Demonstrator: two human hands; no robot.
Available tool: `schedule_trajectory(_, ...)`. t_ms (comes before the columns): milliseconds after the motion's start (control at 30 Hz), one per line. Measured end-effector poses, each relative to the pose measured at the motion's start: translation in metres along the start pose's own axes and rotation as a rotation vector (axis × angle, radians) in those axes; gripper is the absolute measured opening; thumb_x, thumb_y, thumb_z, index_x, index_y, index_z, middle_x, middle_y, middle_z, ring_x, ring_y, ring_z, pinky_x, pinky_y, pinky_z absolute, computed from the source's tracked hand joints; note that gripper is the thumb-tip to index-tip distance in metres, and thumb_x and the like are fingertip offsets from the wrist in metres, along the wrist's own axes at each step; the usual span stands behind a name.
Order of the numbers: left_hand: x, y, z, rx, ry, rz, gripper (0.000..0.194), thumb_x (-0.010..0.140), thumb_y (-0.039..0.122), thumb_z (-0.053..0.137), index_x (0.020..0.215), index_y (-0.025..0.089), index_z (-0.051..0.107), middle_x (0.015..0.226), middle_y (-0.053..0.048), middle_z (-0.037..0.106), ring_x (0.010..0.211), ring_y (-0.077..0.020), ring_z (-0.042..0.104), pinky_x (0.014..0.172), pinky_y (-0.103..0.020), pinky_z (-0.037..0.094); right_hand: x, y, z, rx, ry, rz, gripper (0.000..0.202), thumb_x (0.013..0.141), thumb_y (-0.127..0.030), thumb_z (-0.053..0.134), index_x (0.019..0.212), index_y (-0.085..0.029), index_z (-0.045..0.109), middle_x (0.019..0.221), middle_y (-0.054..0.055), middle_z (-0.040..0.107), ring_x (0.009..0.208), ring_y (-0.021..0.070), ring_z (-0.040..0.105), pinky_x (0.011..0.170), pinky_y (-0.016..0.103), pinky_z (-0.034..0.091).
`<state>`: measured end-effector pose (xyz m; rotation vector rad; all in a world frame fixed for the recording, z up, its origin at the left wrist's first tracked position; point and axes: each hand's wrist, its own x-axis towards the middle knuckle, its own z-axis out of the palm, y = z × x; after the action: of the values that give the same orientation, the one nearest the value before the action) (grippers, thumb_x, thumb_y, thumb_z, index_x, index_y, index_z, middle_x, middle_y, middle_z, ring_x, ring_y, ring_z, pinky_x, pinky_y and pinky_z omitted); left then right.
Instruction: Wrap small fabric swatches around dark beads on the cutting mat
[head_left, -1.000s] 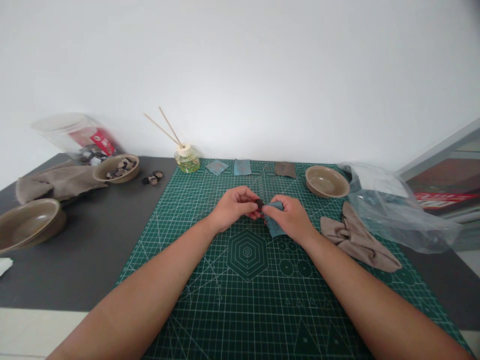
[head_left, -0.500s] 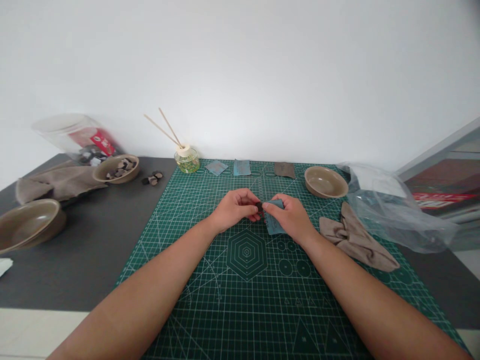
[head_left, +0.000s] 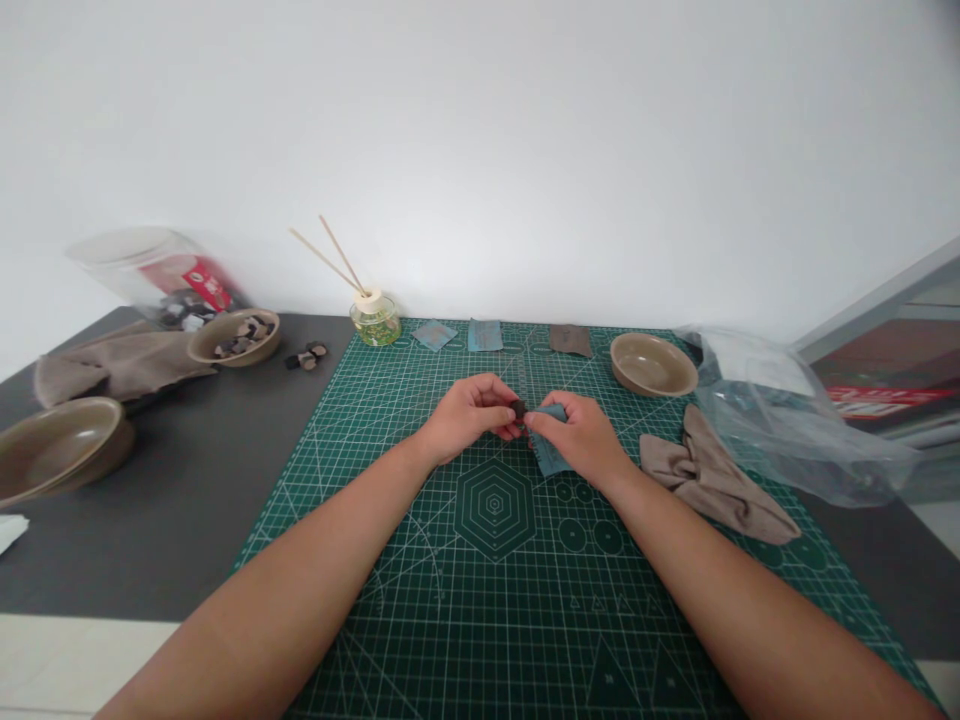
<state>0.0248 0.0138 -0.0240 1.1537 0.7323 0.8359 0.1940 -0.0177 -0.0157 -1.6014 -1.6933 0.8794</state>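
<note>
Both hands at work above the green cutting mat [head_left: 420,650]. Left hand [head_left: 465,418]: fingertips pinched on a small dark piece [head_left: 518,408]. Right hand [head_left: 585,432]: closed on a blue patch [head_left: 551,458], thumb on top, toothed edge facing left. Piece and patch meet between the fingertips (contact itself too small to read). Technique, my judgement: grip the patch close to its edge so it does not fold, keep the dark piece square to it, apply small, even force, and leave the joint visible between the thumbs.

Counts, near to far: white item at left edge [head_left: 11,532], 1; folded brown cloth [head_left: 716,480], 1; large bowl [head_left: 60,450], 1 seen, possibly stacked; clear bag at right [head_left: 795,430], 1; grey-brown cloth on the bench [head_left: 142,365], 1; empty-looking bowl [head_left: 654,364], 1; loose scraps [head_left: 307,355], several, overlapping; scrap-filled bowl [head_left: 251,350], 1; flat squares, 3: two blue [head_left: 485,335], one brown [head_left: 571,340]; reed diffuser [head_left: 375,320], 1, with 2 sticks
</note>
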Motion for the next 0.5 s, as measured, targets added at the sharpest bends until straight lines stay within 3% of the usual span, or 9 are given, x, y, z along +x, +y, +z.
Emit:
schedule_trajectory(367, -0.0001, 0.0009, 0.0009, 0.071, -0.044, -0.007, 0.017, 0.065, 0.01, 0.063, 0.08, 0.01, 0.055, 0.06, -0.002, 0.064, 0.056, -0.0127, 0.063, 0.053, -0.023, 0.052, 0.0014, -0.0026, -0.0005, -0.055, 0.033, -0.052, 0.026, 0.073, -0.039, 0.057, 0.058, -0.018, 0.053, 0.051, -0.004, 0.051, 0.051, 0.011, 0.046, 0.049, 0.023, 0.033)
schedule_trajectory(500, 0.0001, 0.0002, 0.0003, 0.073, -0.044, -0.001, 0.017, 0.065, 0.009, 0.063, 0.08, 0.01, 0.056, 0.06, -0.002, 0.064, 0.056, -0.0123, 0.063, 0.053, -0.024, 0.052, 0.0019, -0.0024, 0.0003, -0.084, -0.012, -0.085, 0.022, 0.071, -0.034, 0.059, 0.056, -0.018, 0.053, 0.051, -0.004, 0.051, 0.051, 0.0106, 0.046, 0.05, 0.023, 0.032)
